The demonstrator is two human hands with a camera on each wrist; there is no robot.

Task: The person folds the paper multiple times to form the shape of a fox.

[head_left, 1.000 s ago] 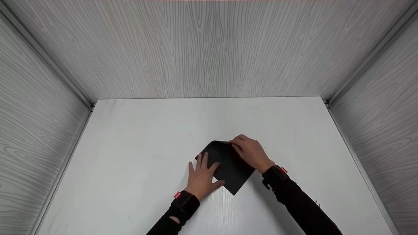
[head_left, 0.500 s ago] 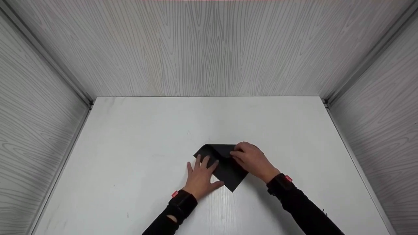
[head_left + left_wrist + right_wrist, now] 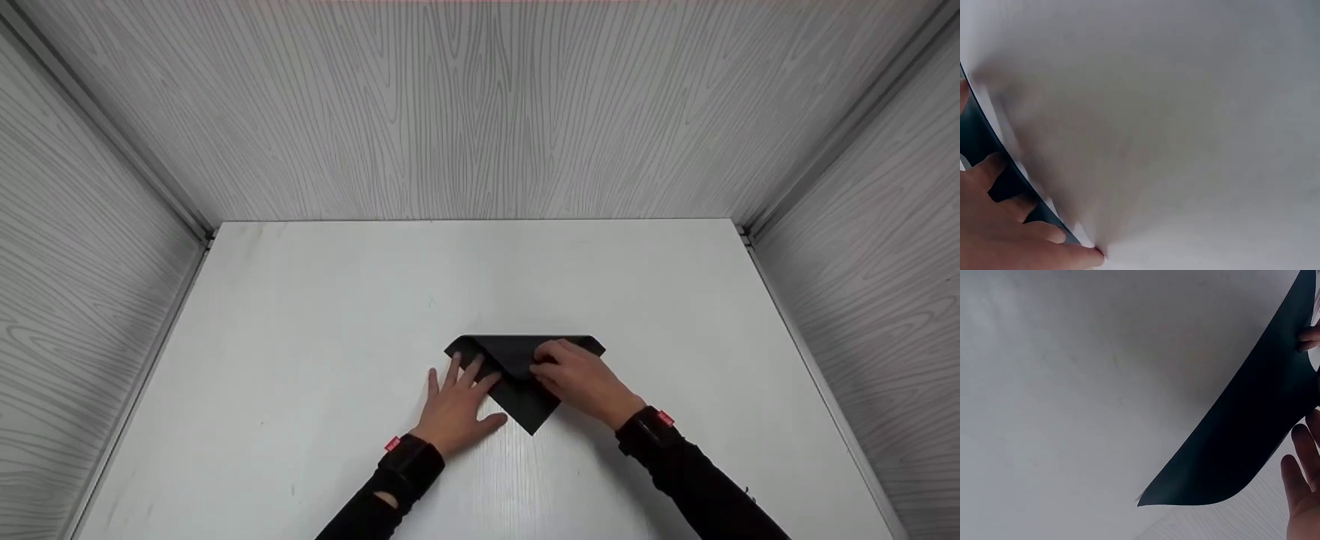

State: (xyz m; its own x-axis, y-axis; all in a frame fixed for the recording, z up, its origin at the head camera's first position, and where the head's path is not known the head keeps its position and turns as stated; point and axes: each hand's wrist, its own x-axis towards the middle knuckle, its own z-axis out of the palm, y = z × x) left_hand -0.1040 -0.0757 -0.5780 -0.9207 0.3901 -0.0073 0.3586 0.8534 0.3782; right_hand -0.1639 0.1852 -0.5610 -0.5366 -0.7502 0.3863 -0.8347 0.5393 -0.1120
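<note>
A sheet of black paper (image 3: 511, 352) lies on the white table, its far part bent over toward the person in a loose curve. My left hand (image 3: 455, 415) rests with spread fingers on the paper's left side, thumb on the table by its near left edge. In the left wrist view, the left fingers (image 3: 1010, 208) reach across the dark sheet (image 3: 979, 135). My right hand (image 3: 581, 379) pinches the tip of the turned-over flap between thumb and fingers. The right wrist view has the curved paper (image 3: 1230, 444) beside the right fingers (image 3: 1296, 481).
The white table (image 3: 315, 300) spreads all around the paper. Grey wood-grain panels (image 3: 472, 112) stand at the back and on both sides. Each wrist wears a black band (image 3: 411, 465).
The right hand has drawn the far corner of the paper toward the person and down, so the flap now covers more of the sheet. The left hand stays nearly in place.
</note>
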